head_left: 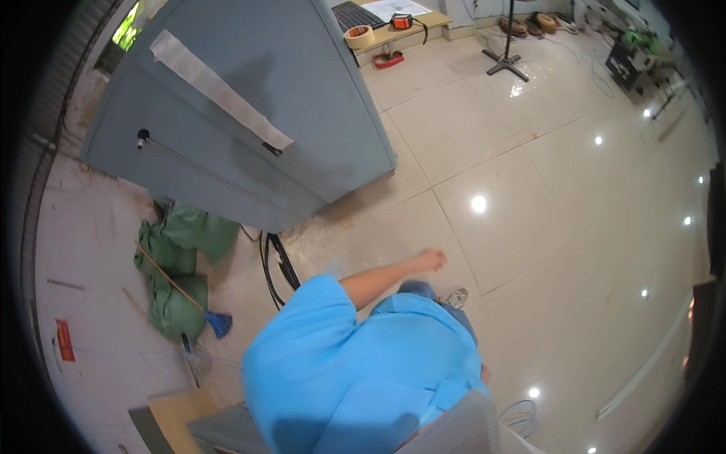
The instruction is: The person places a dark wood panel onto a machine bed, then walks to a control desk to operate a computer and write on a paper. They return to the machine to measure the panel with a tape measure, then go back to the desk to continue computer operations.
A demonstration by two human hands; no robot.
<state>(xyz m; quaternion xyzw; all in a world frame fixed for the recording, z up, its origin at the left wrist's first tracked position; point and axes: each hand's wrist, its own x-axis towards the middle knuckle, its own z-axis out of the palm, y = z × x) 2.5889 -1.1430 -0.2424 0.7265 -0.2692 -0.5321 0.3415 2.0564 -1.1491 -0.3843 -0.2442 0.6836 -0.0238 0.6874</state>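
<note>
My left hand (431,259) reaches out past the front of my light blue shirt (355,371), above the tiled floor. It is blurred, so its fingers cannot be read clearly; no object shows in it, and it touches nothing visible. Only a sliver of skin, likely my right hand (485,374), shows at the right edge of the shirt; the rest is hidden behind my body. One shoe (456,298) is visible on the floor beneath me. Nearest to my left side stands a large grey metal cabinet (302,98) with a paper strip (219,87) on its face.
Black cables (276,265) lie at the cabinet's base. Green sacks (178,265) and a broom with blue bristles (218,324) are at the left. Behind the cabinet a table holds a keyboard (355,17), a tape roll (359,36) and an orange-black device (401,22). A stand (507,63) and machine (635,57) stand farther off.
</note>
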